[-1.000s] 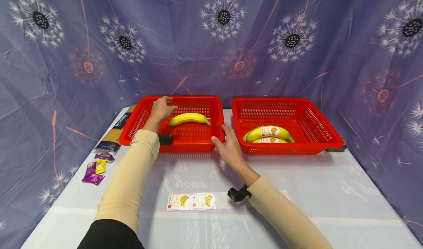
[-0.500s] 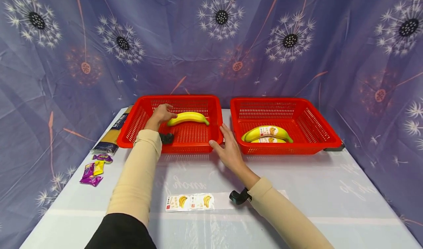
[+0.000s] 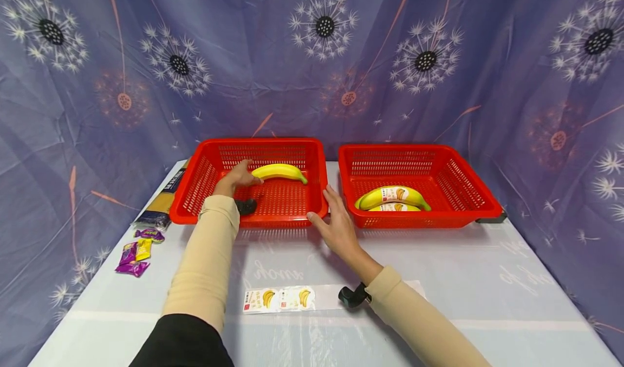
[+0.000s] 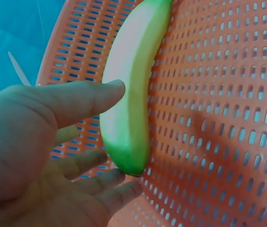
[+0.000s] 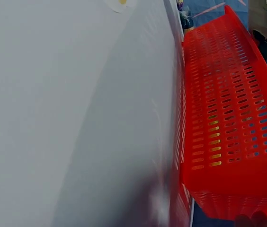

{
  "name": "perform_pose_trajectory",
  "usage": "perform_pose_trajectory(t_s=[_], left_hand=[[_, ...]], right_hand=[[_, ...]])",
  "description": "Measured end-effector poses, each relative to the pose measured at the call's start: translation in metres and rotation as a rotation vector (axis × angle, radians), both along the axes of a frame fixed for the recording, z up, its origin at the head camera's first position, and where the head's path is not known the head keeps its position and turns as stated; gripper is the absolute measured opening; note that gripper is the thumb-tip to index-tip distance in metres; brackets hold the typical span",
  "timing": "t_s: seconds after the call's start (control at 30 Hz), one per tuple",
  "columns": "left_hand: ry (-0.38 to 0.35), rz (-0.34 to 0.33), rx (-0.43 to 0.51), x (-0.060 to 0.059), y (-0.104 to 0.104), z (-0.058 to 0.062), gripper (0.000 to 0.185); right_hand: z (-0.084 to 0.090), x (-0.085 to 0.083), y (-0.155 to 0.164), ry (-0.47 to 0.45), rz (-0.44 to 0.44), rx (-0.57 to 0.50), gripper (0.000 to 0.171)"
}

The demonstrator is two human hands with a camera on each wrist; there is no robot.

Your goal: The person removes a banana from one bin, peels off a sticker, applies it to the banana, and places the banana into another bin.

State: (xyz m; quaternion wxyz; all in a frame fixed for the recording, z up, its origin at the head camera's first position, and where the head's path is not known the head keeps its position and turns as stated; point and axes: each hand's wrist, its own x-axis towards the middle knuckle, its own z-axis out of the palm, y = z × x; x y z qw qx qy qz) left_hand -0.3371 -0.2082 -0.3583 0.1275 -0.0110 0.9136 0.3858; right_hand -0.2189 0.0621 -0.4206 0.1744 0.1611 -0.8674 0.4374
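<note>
In the head view, a yellow banana [image 3: 281,171] lies in the left red basket [image 3: 273,218], its green tip toward the right. My left hand [image 3: 238,177] reaches into this basket at the banana's left end. In the left wrist view, the thumb [image 4: 91,98] extends across the banana [image 4: 129,99], while the other fingers spread out near its lower green end. My right hand [image 3: 338,227] is at the basket's front right corner, thumb at the front rim and fingers along the right side. Only its fingertips [image 5: 259,218] show in the right wrist view.
Two bananas [image 3: 397,195] with labels lie in the right red basket [image 3: 414,220]. A strip of banana stickers [image 3: 280,299] lies on the table in front. Several wrapped candies [image 3: 129,253] and a brown and dark blue package [image 3: 163,202] sit along the left edge.
My left hand has lowered from above the left basket to the banana's left end. The right hand has stayed at the basket's corner.
</note>
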Motion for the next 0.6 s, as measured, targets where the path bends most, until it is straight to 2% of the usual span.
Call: perform_pose_trajectory(t_s=[0.2,0.4,0.5,0.6], left_hand=[[0.022,0.002,0.004,0.002,0.002,-0.004,0.08],[0.06,0.006,0.0,0.002,0.007,0.0,0.074],[0.105,0.013,-0.093,0.001,0.009,0.003,0.068],[0.185,0.001,-0.255,0.0,0.012,0.008,0.059]], right_hand=[[-0.001,0.002,0.0,0.016,0.001,0.013,0.072],[0.0,0.002,0.0,0.027,-0.003,0.023,0.072],[0.001,0.002,0.001,0.031,-0.002,0.03,0.072],[0.001,0.002,0.001,0.031,-0.006,0.036,0.073]])
